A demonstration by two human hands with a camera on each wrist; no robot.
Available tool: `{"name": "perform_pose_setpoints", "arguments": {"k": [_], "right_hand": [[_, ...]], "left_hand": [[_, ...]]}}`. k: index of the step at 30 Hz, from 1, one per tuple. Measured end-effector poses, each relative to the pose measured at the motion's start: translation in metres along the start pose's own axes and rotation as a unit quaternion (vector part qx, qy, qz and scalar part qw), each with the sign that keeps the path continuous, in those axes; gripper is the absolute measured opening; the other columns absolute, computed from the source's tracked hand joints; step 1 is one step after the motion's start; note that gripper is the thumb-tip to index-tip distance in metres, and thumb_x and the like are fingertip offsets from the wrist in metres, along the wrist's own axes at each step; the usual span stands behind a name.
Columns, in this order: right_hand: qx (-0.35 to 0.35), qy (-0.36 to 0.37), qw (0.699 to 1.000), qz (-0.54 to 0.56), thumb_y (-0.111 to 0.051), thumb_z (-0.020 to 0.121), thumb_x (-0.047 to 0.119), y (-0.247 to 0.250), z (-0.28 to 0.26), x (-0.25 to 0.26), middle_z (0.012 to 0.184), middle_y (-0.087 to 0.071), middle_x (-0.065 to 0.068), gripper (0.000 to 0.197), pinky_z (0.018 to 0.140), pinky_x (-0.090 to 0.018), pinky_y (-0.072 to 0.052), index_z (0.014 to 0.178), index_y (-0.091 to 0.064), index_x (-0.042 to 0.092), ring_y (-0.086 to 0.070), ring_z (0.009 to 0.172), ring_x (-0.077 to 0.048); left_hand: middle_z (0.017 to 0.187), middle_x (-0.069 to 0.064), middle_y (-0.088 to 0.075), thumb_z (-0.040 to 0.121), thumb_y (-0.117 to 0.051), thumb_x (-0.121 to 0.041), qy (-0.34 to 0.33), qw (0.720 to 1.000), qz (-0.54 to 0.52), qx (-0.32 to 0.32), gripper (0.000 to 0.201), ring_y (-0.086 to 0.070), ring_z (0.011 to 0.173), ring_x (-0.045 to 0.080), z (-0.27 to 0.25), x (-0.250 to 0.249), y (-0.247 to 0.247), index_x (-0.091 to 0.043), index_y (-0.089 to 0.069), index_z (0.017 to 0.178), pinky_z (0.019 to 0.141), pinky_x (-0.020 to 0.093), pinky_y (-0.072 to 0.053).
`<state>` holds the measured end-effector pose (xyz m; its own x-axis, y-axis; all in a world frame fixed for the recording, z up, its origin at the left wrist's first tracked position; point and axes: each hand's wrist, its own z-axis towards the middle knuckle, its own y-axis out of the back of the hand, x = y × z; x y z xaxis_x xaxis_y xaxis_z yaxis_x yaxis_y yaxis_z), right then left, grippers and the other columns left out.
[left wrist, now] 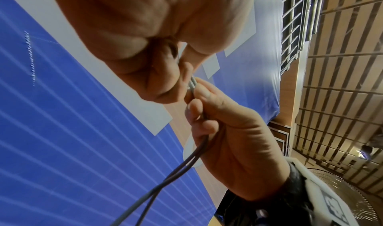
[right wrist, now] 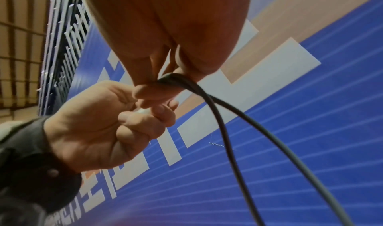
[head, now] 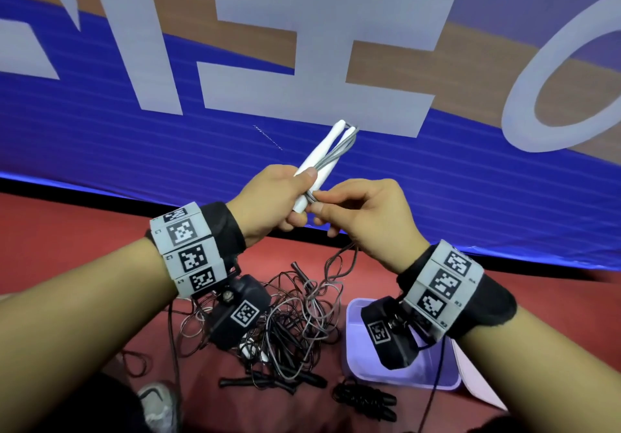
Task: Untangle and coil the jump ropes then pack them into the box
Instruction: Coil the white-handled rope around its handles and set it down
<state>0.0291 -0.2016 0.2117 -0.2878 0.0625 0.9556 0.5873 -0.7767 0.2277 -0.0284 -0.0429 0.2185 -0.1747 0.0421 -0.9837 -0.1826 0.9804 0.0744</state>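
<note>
Very little here reads for me. The blue banner (head: 100,150) behind carries huge pale block characters (head: 302,73), cropped by the frame, and I cannot make out a word from them; a ring shape like an "O" (head: 551,73) stands at its right end. The grey wristbands (head: 190,251) bear square black-and-white marker codes, with tiny side labels: those on the right band (head: 443,288) look like "R3" and "R2", those on the left band are too small to tell.

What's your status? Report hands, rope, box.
Left hand grips white handles. Right hand pinches grey cord. Tangle on floor, box beside it.
</note>
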Motion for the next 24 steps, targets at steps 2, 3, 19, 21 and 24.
{"name": "perform_pose_setpoints", "arguments": {"k": [2, 3, 19, 21, 24], "right_hand": [[-0.001, -0.026, 0.998, 0.051, -0.079, 0.08, 0.001, 0.001, 0.0, 0.001, 0.072, -0.071, -0.014, 0.009, 0.055, -0.025, -0.055, 0.082, -0.07, 0.0, -0.068, 0.06, -0.017], [0.005, -0.034, 0.998, 0.056, -0.08, 0.08, 0.004, 0.001, 0.0, -0.001, 0.067, -0.069, -0.012, 0.014, 0.055, -0.026, -0.055, 0.08, -0.066, 0.002, -0.068, 0.058, -0.018], [0.185, -0.043, 0.971, -0.144, -0.069, 0.083, 0.046, 0.023, 0.011, -0.036, 0.062, -0.057, -0.004, 0.041, 0.064, -0.029, -0.042, 0.07, -0.062, 0.008, -0.048, 0.06, -0.016], [0.17, -0.036, 0.972, -0.16, -0.078, 0.076, 0.04, 0.024, 0.014, -0.039, 0.064, -0.057, -0.01, 0.038, 0.062, -0.033, -0.045, 0.072, -0.061, 0.006, -0.049, 0.06, -0.023], [0.211, -0.049, 0.97, -0.114, -0.075, 0.085, 0.007, 0.032, 0.015, -0.037, 0.077, -0.072, 0.02, 0.018, 0.073, -0.016, -0.049, 0.091, -0.067, 0.021, -0.065, 0.076, 0.005]], "left_hand": [[0.062, 0.01, -0.051, 0.105, -0.042, -0.031, -0.009, 0.999, 0.046, -0.018, 0.033, -0.036, 0.038, 0.01, -0.002, -0.002, -0.001, -0.005, -0.053, 0.088, 0.039, 0.02, -0.027], [0.058, 0.005, -0.051, 0.105, -0.042, -0.032, -0.017, 0.997, 0.074, -0.028, 0.034, -0.037, 0.037, 0.01, -0.002, -0.004, -0.001, -0.004, -0.056, 0.089, 0.04, 0.021, -0.028], [0.054, 0.007, -0.045, 0.09, -0.045, -0.037, -0.038, 0.986, 0.004, 0.163, 0.025, -0.027, 0.037, 0.011, -0.02, -0.017, 0.009, -0.013, -0.039, 0.097, 0.041, 0.018, -0.022], [0.056, 0.011, -0.047, 0.089, -0.046, -0.035, -0.022, 0.98, -0.002, 0.198, 0.027, -0.027, 0.035, 0.011, -0.022, -0.015, 0.006, -0.012, -0.039, 0.101, 0.039, 0.015, -0.023], [0.059, 0.012, -0.05, 0.09, -0.046, -0.031, 0.018, 0.965, -0.027, 0.261, 0.023, -0.026, 0.035, 0.007, -0.023, -0.008, 0.005, -0.011, -0.04, 0.099, 0.038, 0.011, -0.024]]}}
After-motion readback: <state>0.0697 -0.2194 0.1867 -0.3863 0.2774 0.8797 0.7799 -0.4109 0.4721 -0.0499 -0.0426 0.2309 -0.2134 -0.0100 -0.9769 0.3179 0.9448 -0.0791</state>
